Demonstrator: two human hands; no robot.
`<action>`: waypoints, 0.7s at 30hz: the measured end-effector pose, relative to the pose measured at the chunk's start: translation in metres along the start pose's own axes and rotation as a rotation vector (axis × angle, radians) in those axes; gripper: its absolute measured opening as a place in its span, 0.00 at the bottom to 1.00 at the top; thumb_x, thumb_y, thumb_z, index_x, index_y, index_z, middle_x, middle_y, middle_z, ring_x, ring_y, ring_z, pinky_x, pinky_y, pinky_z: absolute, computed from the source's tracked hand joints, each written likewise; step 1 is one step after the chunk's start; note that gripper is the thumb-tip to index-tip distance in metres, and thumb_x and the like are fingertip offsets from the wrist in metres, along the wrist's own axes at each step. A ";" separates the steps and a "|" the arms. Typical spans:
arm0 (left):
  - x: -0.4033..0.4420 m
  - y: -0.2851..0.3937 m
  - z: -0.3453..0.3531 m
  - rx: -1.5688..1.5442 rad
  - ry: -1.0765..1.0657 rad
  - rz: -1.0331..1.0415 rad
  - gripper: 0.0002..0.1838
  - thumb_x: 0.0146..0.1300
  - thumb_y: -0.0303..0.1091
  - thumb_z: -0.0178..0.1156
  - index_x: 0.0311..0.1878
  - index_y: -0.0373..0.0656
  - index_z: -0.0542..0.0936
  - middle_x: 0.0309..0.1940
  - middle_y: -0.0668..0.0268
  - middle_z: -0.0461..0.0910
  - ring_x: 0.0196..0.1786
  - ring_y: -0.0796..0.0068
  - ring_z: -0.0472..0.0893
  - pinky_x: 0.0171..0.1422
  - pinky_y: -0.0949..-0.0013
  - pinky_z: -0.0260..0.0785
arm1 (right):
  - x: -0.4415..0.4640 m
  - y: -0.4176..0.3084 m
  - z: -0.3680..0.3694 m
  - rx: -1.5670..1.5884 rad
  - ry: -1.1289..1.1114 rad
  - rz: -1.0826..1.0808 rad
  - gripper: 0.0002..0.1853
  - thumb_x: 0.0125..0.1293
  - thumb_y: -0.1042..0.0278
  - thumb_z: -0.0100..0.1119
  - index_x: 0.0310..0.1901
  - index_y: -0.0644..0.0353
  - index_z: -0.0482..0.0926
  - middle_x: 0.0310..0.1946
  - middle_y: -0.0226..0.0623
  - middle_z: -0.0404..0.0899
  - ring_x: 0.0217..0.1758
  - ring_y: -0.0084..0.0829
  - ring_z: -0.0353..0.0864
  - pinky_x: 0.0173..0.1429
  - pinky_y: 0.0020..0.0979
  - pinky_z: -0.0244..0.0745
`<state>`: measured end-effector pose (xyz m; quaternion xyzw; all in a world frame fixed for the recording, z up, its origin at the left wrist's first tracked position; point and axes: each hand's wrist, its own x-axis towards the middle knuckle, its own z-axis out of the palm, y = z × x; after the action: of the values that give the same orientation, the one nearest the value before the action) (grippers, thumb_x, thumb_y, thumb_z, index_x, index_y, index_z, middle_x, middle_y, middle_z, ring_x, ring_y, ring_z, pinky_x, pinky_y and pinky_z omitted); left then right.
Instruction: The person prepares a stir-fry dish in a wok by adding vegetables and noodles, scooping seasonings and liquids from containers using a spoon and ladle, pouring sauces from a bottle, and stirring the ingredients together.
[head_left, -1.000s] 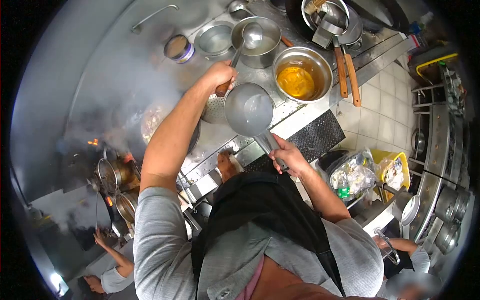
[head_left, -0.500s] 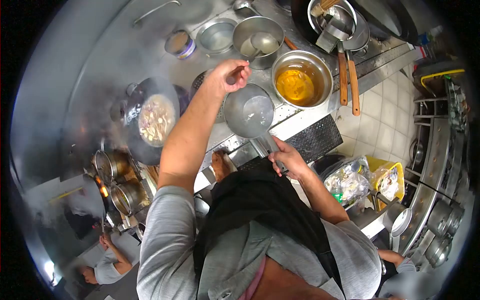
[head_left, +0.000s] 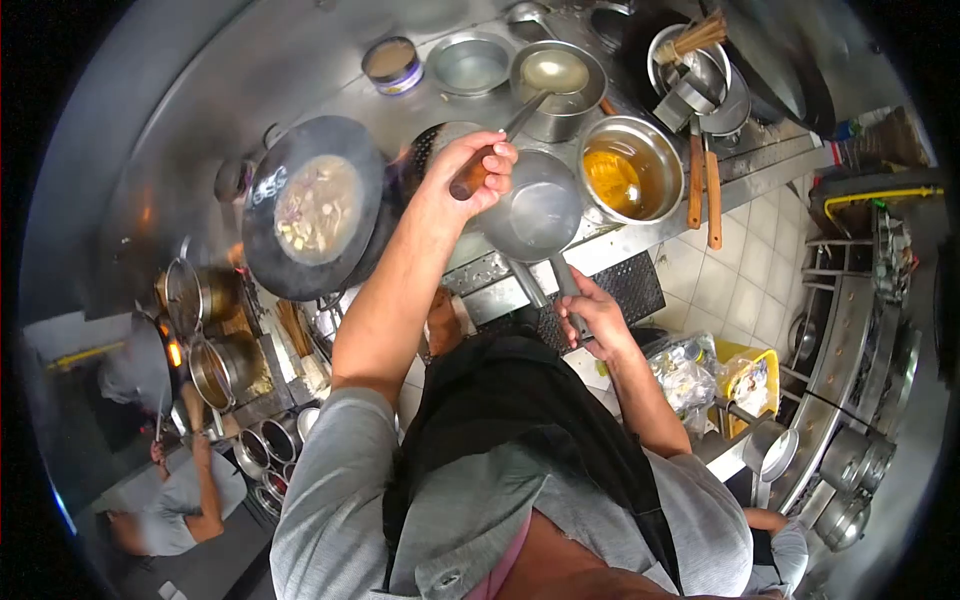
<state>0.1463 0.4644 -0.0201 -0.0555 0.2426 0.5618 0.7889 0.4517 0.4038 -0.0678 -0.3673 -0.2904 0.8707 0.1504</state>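
My left hand is closed around the wooden handle of a ladle. The ladle's bowl, which looks filled with pale liquid, hangs over a steel pot near the back. My right hand grips the grey handle of a saucepan beside the stove's front edge. Cloudy liquid or a wet sheen shows in the saucepan; I cannot tell which. Right of it stands a steel pot of amber liquid. On the left a wok holds pale pieces in broth.
A tin and a shallow metal bowl stand at the back. Wooden-handled strainers jut over the right edge. A yellow bin with plastic bags is at lower right. Co-workers are at both lower sides.
My left hand has raised the ladle's bowl up out of the steel pot. Steam over the wok has thinned. My right hand stays at the saucepan's handle as the view shifts.
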 end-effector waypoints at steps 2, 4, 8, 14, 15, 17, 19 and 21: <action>-0.035 0.005 0.001 0.011 -0.041 -0.015 0.10 0.74 0.33 0.52 0.34 0.45 0.69 0.24 0.73 0.71 0.18 0.84 0.71 0.20 0.76 0.62 | -0.001 0.005 0.013 -0.006 0.035 -0.014 0.40 0.64 0.78 0.53 0.79 0.58 0.52 0.29 0.32 0.74 0.17 0.23 0.72 0.19 0.26 0.70; -0.074 0.010 -0.004 0.046 -0.107 -0.050 0.11 0.75 0.35 0.52 0.33 0.45 0.70 0.22 0.75 0.70 0.17 0.84 0.70 0.19 0.76 0.62 | 0.000 0.013 0.024 0.002 0.027 -0.051 0.39 0.67 0.75 0.53 0.78 0.59 0.53 0.30 0.34 0.75 0.17 0.24 0.72 0.18 0.26 0.70; -0.151 0.022 -0.030 0.093 -0.152 -0.038 0.13 0.76 0.38 0.50 0.33 0.47 0.70 0.20 0.76 0.69 0.16 0.84 0.68 0.17 0.76 0.60 | 0.001 0.025 0.059 0.024 0.087 -0.098 0.38 0.67 0.75 0.53 0.78 0.58 0.54 0.30 0.36 0.75 0.17 0.25 0.72 0.17 0.27 0.71; -0.290 0.024 -0.067 -0.002 -0.032 0.142 0.07 0.77 0.34 0.50 0.38 0.47 0.71 0.28 0.72 0.72 0.17 0.85 0.69 0.16 0.76 0.57 | 0.012 0.030 0.115 -0.080 0.061 -0.167 0.37 0.66 0.74 0.51 0.77 0.59 0.54 0.30 0.35 0.74 0.17 0.23 0.70 0.17 0.26 0.69; -0.310 0.023 -0.075 0.008 0.007 0.199 0.03 0.76 0.32 0.51 0.43 0.48 0.72 0.29 0.70 0.73 0.17 0.84 0.70 0.15 0.76 0.57 | 0.015 0.030 0.128 -0.141 0.101 -0.184 0.38 0.66 0.73 0.50 0.78 0.60 0.52 0.30 0.35 0.74 0.18 0.23 0.71 0.17 0.26 0.69; -0.348 0.021 -0.092 0.048 0.084 0.247 0.01 0.76 0.32 0.51 0.46 0.48 0.72 0.28 0.71 0.73 0.17 0.84 0.70 0.15 0.76 0.57 | 0.028 0.029 0.147 -0.196 0.080 -0.194 0.41 0.68 0.73 0.51 0.80 0.60 0.45 0.31 0.37 0.75 0.18 0.24 0.71 0.17 0.26 0.68; -0.381 0.022 -0.109 0.090 0.097 0.286 0.08 0.73 0.30 0.54 0.51 0.50 0.66 0.29 0.71 0.72 0.20 0.83 0.70 0.18 0.76 0.60 | 0.046 0.026 0.161 -0.222 0.040 -0.204 0.42 0.70 0.72 0.51 0.81 0.59 0.41 0.33 0.39 0.75 0.18 0.25 0.71 0.17 0.27 0.68; -0.405 0.024 -0.127 0.116 0.158 0.306 0.09 0.73 0.30 0.53 0.51 0.50 0.66 0.29 0.71 0.72 0.20 0.83 0.70 0.18 0.75 0.59 | 0.064 0.023 0.181 -0.231 0.021 -0.217 0.41 0.70 0.72 0.51 0.80 0.60 0.43 0.33 0.40 0.75 0.18 0.25 0.71 0.17 0.27 0.68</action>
<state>-0.0183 0.0792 0.0535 -0.0164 0.3413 0.6544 0.6745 0.2755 0.3449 -0.0154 -0.3577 -0.4249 0.8063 0.2035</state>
